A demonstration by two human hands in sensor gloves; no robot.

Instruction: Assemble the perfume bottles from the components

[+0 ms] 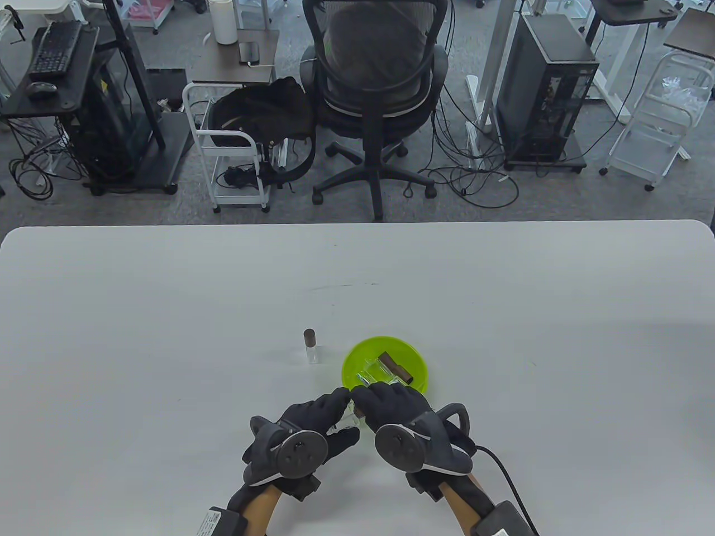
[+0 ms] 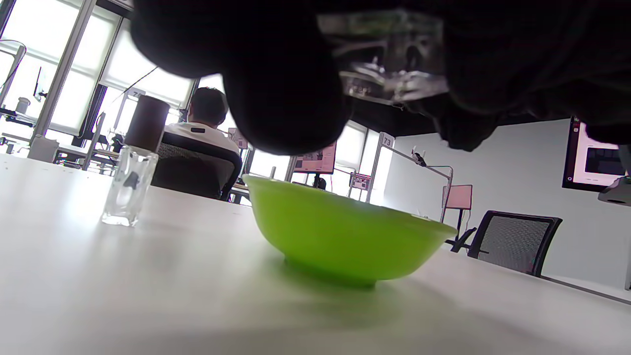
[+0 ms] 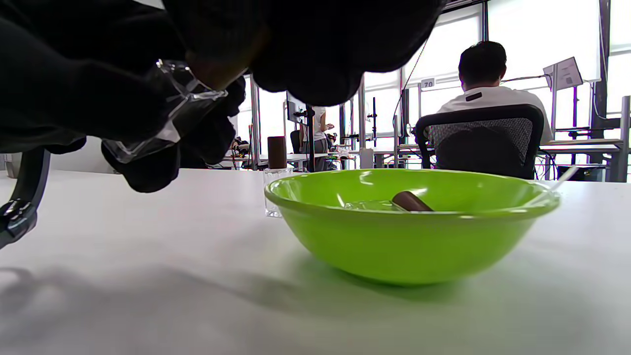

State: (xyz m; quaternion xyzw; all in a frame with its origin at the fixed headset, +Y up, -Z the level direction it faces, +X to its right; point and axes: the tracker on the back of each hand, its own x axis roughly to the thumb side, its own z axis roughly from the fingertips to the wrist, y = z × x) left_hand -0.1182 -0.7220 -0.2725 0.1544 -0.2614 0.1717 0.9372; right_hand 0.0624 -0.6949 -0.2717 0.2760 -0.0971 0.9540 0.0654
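My left hand (image 1: 341,416) and right hand (image 1: 368,403) meet fingertip to fingertip just in front of the green bowl (image 1: 351,357), a little above the table. Between them they hold a clear glass bottle (image 2: 389,59), which also shows in the right wrist view (image 3: 167,116). My left hand grips the bottle. My right hand's fingers pinch a brown cap (image 3: 219,69) at the bottle's end, mostly hidden by the glove. The bowl holds another brown cap (image 1: 394,367) and clear glass parts (image 1: 373,373). A finished bottle with a brown cap (image 1: 311,346) stands upright left of the bowl.
The white table (image 1: 167,335) stretches wide on both sides and behind the bowl. A black office chair (image 1: 374,84) and carts stand beyond the far edge. The right glove's cable (image 1: 511,480) trails off to the lower right.
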